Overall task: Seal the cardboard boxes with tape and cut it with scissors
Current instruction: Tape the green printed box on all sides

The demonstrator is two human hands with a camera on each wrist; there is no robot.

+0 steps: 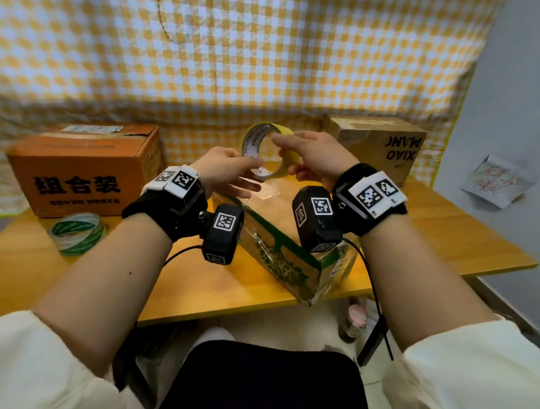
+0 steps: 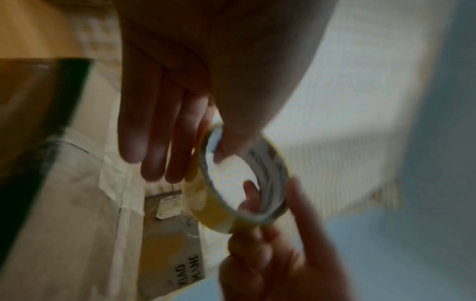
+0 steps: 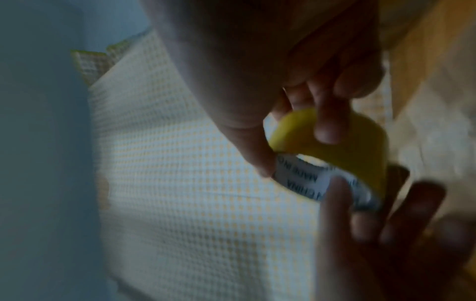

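- Boxes first: the green-printed box (image 1: 282,234) lies tilted on the wooden table (image 1: 447,228) at the centre, right under both hands, most likely so tape can be drawn straight onto its top seam.
- Orange box (image 1: 84,171) stands at ten o'clock from it, and the brown box (image 1: 380,145) at two o'clock; both sit well apart at the back, seemingly parked there to leave the middle free.
- Left hand (image 1: 228,172) reaches in from eight o'clock of the roll; in the left wrist view its thumb (image 2: 229,148) hooks inside the core while its straight fingers lie against the outer face, pinching the rim, probably to steady it.
- Right hand (image 1: 313,157) grasps the roll from four o'clock, one finger curled over the yellow band (image 3: 327,122) and another inside the core.
- Striped tape roll (image 1: 77,234) rests flat at nine o'clock, untouched.
- Yellow tape roll (image 1: 268,152) is held upright in the air at twelve o'clock above the central box, probably being felt for its free end.
- Scissors do not show in any view.
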